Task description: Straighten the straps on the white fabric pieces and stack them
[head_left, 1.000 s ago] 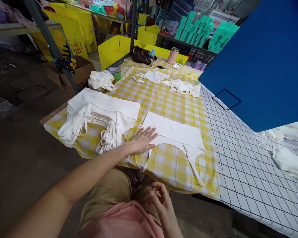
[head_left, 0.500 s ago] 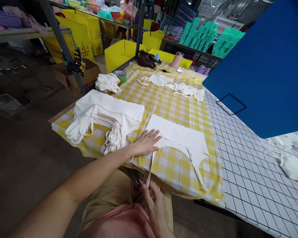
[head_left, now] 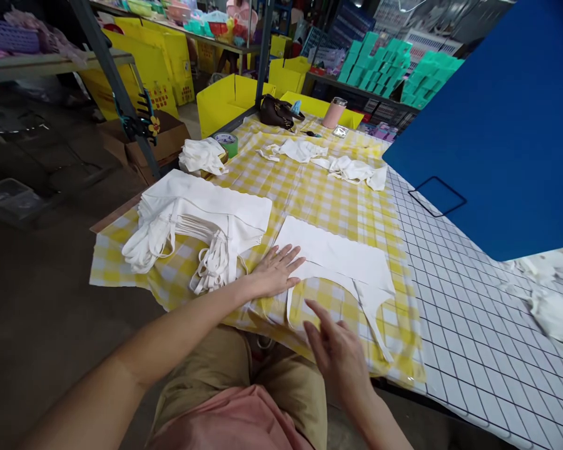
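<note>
Your left hand (head_left: 276,275) presses flat on the white cloth's (head_left: 338,256) left end; your right hand (head_left: 340,356) hovers empty (fingers spread) near its straps (head_left: 291,306), the cloth running left to right.

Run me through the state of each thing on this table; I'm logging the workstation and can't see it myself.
left hand: open, flat, pressing the single white piece.
right hand: open, over the table's near edge, holding nothing.
single white piece: spread flat, straps trailing toward the edge.
white stack: piled, straps bunched in front.
loose white pieces: crumpled.
tape roll: lying flat.
pink tumbler: upright, lidded.
yellow boxes: open.
</note>
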Tool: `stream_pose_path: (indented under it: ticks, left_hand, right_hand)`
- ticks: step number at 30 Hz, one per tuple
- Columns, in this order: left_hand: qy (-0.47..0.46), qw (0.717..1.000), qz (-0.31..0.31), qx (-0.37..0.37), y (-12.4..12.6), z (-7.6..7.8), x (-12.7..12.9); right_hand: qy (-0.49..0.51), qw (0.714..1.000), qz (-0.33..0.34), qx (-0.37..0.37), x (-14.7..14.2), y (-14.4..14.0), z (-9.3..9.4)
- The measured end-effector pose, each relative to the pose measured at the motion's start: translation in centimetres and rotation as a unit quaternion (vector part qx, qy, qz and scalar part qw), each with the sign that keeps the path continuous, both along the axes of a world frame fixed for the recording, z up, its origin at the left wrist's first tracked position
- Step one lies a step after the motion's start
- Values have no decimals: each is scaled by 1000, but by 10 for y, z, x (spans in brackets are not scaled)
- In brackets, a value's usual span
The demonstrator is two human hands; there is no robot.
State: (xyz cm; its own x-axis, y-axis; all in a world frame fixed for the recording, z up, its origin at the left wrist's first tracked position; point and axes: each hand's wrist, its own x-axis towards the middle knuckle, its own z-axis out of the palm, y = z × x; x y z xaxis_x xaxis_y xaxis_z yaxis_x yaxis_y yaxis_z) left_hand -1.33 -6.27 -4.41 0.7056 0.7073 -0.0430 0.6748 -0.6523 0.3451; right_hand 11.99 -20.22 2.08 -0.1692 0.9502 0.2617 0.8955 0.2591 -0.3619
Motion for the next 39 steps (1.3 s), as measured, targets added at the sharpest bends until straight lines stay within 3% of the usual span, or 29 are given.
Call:
stream_pose_path:
  ticks: [5, 10, 15, 21, 27, 29, 33, 37, 39]
  left_hand:
    - [12, 1000, 0, -1, 2, -1, 2]
    - [18, 1000, -1, 9, 0, 3, 1]
    - [36, 999, 2, 11, 0, 1, 2]
    - [28, 999, 1, 46, -2, 1, 1]
    - [38, 999, 0, 20, 0, 3, 2]
    - [36, 999, -2, 21, -1, 4, 1]
    - [22, 999, 1, 33, -2, 3, 0]
    - [11, 999, -1, 32, -1, 1, 0]
    - [13, 1000, -9, 15, 0, 2, -1]
  right_hand:
    - [-21, 995, 63, -79, -45, 19, -27]
    - [25, 982, 130, -132, -56, 3, -28]
    - [43, 995, 27, -91, -50, 7, -38]
    - [33, 990, 104, -94, -61, -4, -49]
    - [43, 996, 8, -72, -62, 1, -48]
    - [40, 992, 44, -115, -65, 0, -49]
    - [96, 956, 148, -233, -64, -10, -36]
    - [147, 961, 101, -211, -40, -10, 1]
    - [137, 969, 109, -177, -22, -10, 25]
